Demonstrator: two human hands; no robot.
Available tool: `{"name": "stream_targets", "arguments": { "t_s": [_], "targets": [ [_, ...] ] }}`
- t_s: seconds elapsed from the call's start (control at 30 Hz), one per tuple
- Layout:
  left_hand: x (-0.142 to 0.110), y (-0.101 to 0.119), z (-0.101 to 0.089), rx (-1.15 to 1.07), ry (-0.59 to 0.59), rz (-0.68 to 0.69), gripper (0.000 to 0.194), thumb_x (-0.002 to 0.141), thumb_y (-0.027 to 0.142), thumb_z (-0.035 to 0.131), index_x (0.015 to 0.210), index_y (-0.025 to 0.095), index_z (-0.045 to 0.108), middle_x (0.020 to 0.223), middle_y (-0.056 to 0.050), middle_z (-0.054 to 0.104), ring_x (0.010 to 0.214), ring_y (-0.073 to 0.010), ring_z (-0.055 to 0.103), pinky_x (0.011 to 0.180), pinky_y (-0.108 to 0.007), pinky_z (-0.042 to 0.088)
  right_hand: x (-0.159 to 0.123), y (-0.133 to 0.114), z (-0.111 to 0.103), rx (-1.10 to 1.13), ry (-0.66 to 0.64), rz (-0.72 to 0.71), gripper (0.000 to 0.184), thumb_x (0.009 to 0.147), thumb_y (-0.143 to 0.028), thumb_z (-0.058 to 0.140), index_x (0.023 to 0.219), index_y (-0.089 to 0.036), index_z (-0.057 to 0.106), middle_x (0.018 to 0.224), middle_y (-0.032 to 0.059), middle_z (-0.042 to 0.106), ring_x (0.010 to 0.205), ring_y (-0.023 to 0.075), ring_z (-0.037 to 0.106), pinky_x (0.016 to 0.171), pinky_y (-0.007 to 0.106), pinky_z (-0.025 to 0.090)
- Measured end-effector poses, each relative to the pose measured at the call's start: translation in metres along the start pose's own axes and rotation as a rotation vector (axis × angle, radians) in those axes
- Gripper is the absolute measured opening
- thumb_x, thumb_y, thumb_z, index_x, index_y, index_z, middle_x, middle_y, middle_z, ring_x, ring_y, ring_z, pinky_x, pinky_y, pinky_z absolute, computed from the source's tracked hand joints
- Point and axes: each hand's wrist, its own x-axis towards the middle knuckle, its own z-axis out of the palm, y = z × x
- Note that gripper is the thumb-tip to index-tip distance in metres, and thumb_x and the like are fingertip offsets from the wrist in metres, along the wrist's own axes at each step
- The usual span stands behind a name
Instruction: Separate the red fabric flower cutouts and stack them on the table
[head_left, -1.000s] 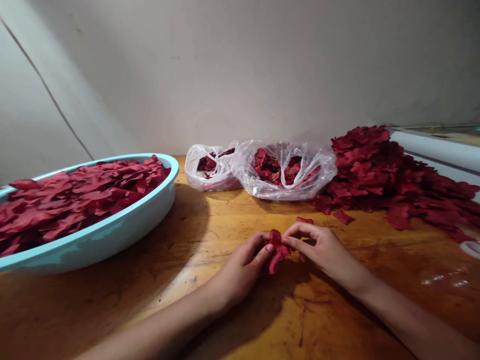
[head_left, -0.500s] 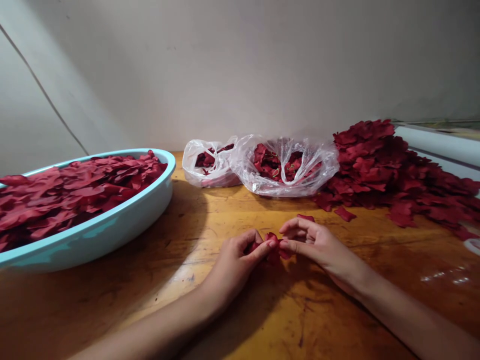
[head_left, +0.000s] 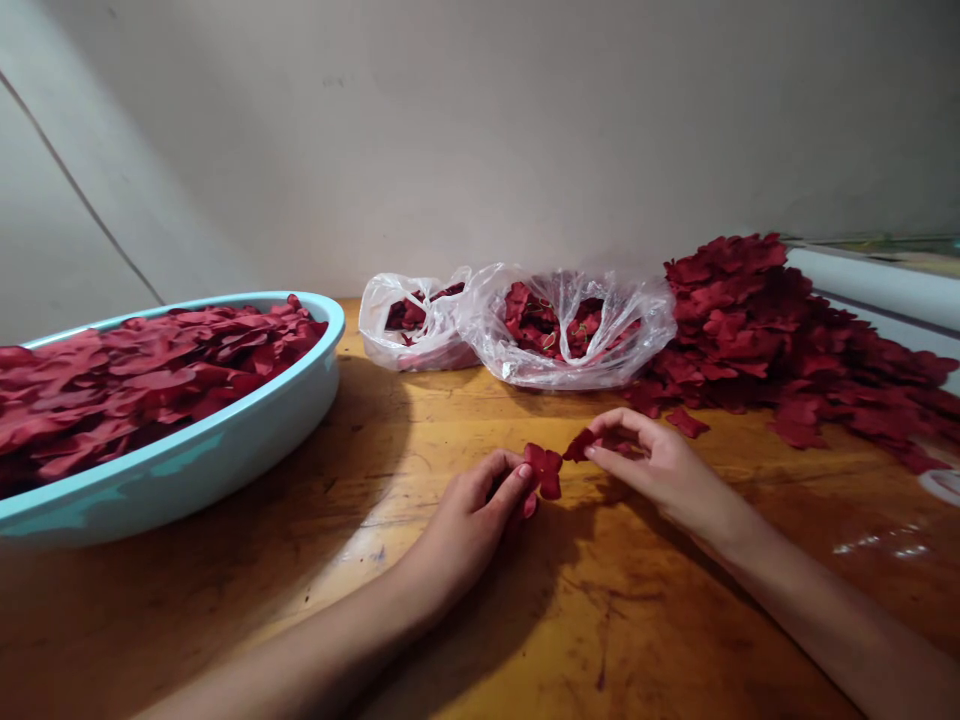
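Note:
My left hand [head_left: 484,510] is closed, its thumb and fingers pinching a dark red four-lobed petal piece [head_left: 545,470]. More red material shows beneath the left fingers, partly hidden. To its right, my right hand [head_left: 652,450] pinches another dark red petal piece [head_left: 578,445] between thumb and forefinger. A small gap, or at most a touching edge, lies between the two pieces; which one I cannot tell. Both hands are just above the wooden table [head_left: 465,640].
A light blue basin [head_left: 300,400] full of red petals stands at the left. Clear plastic bags [head_left: 420,350] with red pieces sit by the wall. A large heap of red petal pieces [head_left: 750,330] lies at the right, with a loose piece [head_left: 688,423] in front and a white ring [head_left: 941,485] at the edge.
My right hand has moved slightly up and right with a petal piece pinched in it. The piece in my left hand now shows flat and spread, where before the red pieces were bunched between both hands.

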Motion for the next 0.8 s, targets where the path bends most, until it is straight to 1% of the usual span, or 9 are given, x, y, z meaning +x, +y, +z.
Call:
{"name": "stream_targets", "arguments": {
  "t_s": [0.1,0.23,0.3,0.4,0.5,0.57,0.63,0.7,0.8],
  "targets": [
    [0.001,-0.002,-0.001,0.029,-0.002,0.009,0.032,0.088,0.041,0.045,0.072,0.015,0.054,0.065,0.002,0.051,0.059,-0.0103,0.042,0.056,-0.022,0.032,0.002,0.004,-0.001,-0.082,-0.016,-0.043,0.023,0.072,-0.031,0.064,0.092,-0.020,0.061,0.092,0.0048,0.064,0.076,0.0174,0.058,0.069,0.031,0.049],
    [0.001,-0.005,-0.001,0.019,0.023,0.029,0.031,0.087,0.041,0.047,0.071,0.015,0.054,0.066,0.002,0.053,0.061,-0.0107,0.044,0.059,-0.022,0.033,-0.005,-0.004,0.007,-0.132,-0.016,-0.070,0.021,0.081,-0.034,0.055,0.096,-0.021,0.062,0.097,0.0058,0.065,0.084,0.0197,0.058,0.073,0.033,0.048],
    [0.001,-0.006,-0.001,0.019,0.024,0.047,0.030,0.087,0.041,0.047,0.072,0.015,0.054,0.066,0.002,0.053,0.061,-0.0107,0.044,0.060,-0.022,0.033,-0.012,-0.010,0.012,-0.093,-0.088,-0.076,0.024,0.084,-0.037,0.052,0.099,-0.021,0.062,0.100,0.0058,0.065,0.090,0.0202,0.059,0.075,0.033,0.048],
    [0.000,-0.006,-0.002,0.035,0.001,0.072,0.029,0.087,0.040,0.048,0.071,0.016,0.053,0.066,0.003,0.052,0.062,-0.0107,0.044,0.060,-0.022,0.033,-0.020,-0.015,0.020,-0.085,-0.220,-0.115,0.022,0.082,-0.036,0.059,0.098,-0.022,0.064,0.097,0.0036,0.066,0.089,0.0191,0.060,0.078,0.031,0.047],
    [0.001,-0.005,-0.002,0.057,0.011,0.071,0.029,0.087,0.040,0.048,0.072,0.016,0.053,0.066,0.003,0.052,0.063,-0.0110,0.045,0.060,-0.022,0.033,-0.021,-0.012,0.022,-0.128,-0.200,-0.144,0.010,0.080,-0.029,0.062,0.086,-0.022,0.066,0.084,0.0008,0.067,0.079,0.0161,0.061,0.073,0.028,0.046],
    [0.001,-0.003,-0.002,0.046,0.031,0.081,0.028,0.088,0.039,0.046,0.074,0.016,0.054,0.067,0.003,0.053,0.063,-0.0111,0.045,0.060,-0.022,0.033,-0.018,-0.008,0.022,-0.149,-0.162,-0.135,0.008,0.080,-0.026,0.061,0.083,-0.022,0.066,0.080,-0.0002,0.067,0.075,0.0150,0.060,0.070,0.027,0.045],
    [0.001,-0.002,-0.002,0.029,0.067,0.096,0.029,0.089,0.039,0.045,0.074,0.016,0.054,0.068,0.002,0.052,0.063,-0.0110,0.044,0.059,-0.021,0.033,-0.016,-0.007,0.020,-0.166,-0.127,-0.115,0.007,0.079,-0.025,0.061,0.081,-0.021,0.066,0.080,-0.0003,0.067,0.076,0.0151,0.060,0.070,0.027,0.045],
    [0.000,-0.002,-0.003,0.019,0.092,0.107,0.029,0.089,0.038,0.044,0.074,0.016,0.054,0.067,0.003,0.050,0.063,-0.0108,0.043,0.059,-0.021,0.032,-0.015,-0.010,0.019,-0.123,-0.144,-0.081,0.010,0.078,-0.028,0.063,0.083,-0.021,0.065,0.083,0.0005,0.067,0.079,0.0158,0.061,0.071,0.028,0.045],
    [-0.001,-0.002,-0.002,0.022,0.042,0.122,0.029,0.089,0.039,0.044,0.074,0.016,0.054,0.067,0.003,0.050,0.064,-0.0108,0.044,0.060,-0.021,0.033,-0.017,-0.016,0.020,0.110,-0.288,-0.003,0.025,0.078,-0.036,0.063,0.098,-0.020,0.061,0.098,0.0035,0.066,0.091,0.0175,0.061,0.078,0.029,0.047]
  ]
}}
